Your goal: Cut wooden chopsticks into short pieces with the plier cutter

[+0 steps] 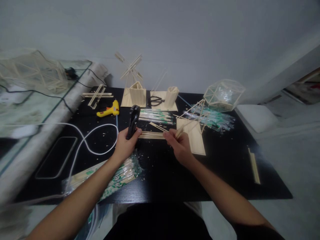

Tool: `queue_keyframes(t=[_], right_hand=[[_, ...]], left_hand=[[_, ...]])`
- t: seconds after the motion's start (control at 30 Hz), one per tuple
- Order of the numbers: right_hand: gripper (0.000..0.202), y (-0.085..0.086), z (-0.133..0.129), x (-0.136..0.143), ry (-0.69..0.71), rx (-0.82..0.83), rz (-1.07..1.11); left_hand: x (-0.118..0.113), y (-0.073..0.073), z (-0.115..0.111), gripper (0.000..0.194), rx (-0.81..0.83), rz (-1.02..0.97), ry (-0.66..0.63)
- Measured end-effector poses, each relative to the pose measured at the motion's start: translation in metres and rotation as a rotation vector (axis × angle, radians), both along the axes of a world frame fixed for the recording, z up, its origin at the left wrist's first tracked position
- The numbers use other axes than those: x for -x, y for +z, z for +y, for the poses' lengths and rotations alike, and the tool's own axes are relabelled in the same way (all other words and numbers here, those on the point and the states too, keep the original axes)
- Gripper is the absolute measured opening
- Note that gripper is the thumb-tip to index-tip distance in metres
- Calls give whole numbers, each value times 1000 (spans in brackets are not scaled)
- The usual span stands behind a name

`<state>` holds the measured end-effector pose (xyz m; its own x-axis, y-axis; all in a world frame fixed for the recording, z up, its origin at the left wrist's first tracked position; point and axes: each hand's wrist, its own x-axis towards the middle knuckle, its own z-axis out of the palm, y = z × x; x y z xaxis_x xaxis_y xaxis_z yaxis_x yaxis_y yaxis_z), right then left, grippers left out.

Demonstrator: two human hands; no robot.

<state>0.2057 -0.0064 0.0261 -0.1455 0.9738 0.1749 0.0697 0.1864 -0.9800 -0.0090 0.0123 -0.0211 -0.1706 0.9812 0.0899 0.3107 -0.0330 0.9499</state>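
Observation:
My left hand (126, 143) is closed around a black tool (134, 121), held upright near the middle of the black table. To its right, my right hand (180, 145) is closed on thin wooden sticks (158, 126), which point up and to the left. Several more sticks (152, 135) lie side by side between the two hands. A flat wooden board (196, 138) with a stick frame (197, 111) on it sits just right of my right hand. Wrapped chopsticks (156, 116) lie beyond the hands.
A yellow glue gun (108, 110) with a looping white cable (100, 153) lies left. Behind stand a stick windmill (137, 95) and a wooden cup shape (172, 96) by black scissors (157, 100). Packaged chopsticks (122, 175) are near the front edge; a stick polyhedron (223, 95) is back right.

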Motion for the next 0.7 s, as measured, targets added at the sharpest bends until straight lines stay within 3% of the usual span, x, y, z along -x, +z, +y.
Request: queue_keyframes(t=[0.13,0.33,0.57,0.7], right_hand=[[61,-9,5,10,41,44,18],[62,-14,8,12,32,50,47],[56,-11,5,10,32,38,123],[59,-4,2,9,15,-26,51]], left_hand=[[1,0,0,35,17,-49,-30],[0,-1,-1,33,28,-48,-47],[1,-3,-1,35,34,-41,-42],[1,-3,-1,34,36,-41,-54]])
